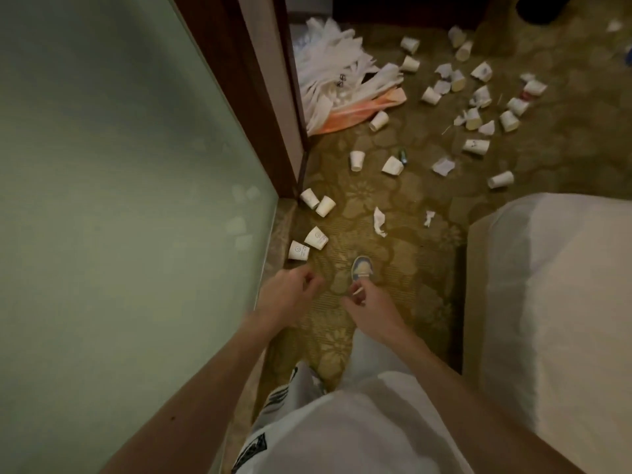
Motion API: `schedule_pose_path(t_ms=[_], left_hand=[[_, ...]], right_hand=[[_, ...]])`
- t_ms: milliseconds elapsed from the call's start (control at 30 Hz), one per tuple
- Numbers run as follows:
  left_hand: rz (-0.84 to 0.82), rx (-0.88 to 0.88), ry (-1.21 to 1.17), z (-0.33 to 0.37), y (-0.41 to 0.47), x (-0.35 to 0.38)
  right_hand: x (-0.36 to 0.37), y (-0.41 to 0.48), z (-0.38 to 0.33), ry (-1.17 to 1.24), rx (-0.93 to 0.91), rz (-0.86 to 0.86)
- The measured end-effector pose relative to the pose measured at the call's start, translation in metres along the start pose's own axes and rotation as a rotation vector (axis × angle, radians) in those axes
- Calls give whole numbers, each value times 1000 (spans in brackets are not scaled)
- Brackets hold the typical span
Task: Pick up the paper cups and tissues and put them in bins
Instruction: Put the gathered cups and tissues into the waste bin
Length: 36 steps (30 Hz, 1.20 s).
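Note:
White paper cups lie scattered on the patterned carpet. Two cups (298,250) (316,237) lie just beyond my left hand (290,292), and another pair (309,198) (325,205) lies by the door frame. A crumpled tissue (379,222) and a smaller one (429,217) lie mid-floor. Several more cups (475,147) and tissue scraps (443,165) are spread farther back on the right. My left hand hovers over the floor with loosely curled fingers and holds nothing. My right hand (371,311) pinches a small white scrap (358,291) above my shoe (362,268).
A frosted glass wall (119,200) fills the left side, edged by a dark wooden door frame (260,97). A heap of white and orange plastic bags (335,73) lies behind the frame. A white bed (554,302) blocks the right. No bin is in view.

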<state>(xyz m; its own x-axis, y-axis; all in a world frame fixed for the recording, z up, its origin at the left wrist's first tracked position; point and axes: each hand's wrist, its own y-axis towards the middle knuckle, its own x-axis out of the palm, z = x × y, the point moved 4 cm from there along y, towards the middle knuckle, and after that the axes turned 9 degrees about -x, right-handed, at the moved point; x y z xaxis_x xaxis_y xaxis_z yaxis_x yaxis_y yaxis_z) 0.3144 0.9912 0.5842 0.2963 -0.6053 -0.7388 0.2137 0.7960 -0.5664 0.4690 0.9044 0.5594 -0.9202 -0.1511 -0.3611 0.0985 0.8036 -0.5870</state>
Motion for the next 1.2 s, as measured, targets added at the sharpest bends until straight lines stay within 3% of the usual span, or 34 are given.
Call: schedule_pose_path(t_ms=[200,367,500,633,900,1100,1200], left_hand=[[-74,-155,52,14,115,11],[-180,-270,-48,4,208,44],[-242,-357,-174,-30,298,102],[-271,-367,-149,-73,382,182],[-286,-426,-202,-156,494,312],[-168,-496,-276,-201,543,372],[-65,-444,-266,-205,557,375]], right_hand=[[-36,120,-1,-206,-29,-141],[-40,219,32,-284,16,-257],[-16,313,95,-136,178,-243],[17,397,173,14,330,-171],[96,505,300,183,539,-203],[151,559,334,346,535,-257],[165,575,336,405,461,-266]])
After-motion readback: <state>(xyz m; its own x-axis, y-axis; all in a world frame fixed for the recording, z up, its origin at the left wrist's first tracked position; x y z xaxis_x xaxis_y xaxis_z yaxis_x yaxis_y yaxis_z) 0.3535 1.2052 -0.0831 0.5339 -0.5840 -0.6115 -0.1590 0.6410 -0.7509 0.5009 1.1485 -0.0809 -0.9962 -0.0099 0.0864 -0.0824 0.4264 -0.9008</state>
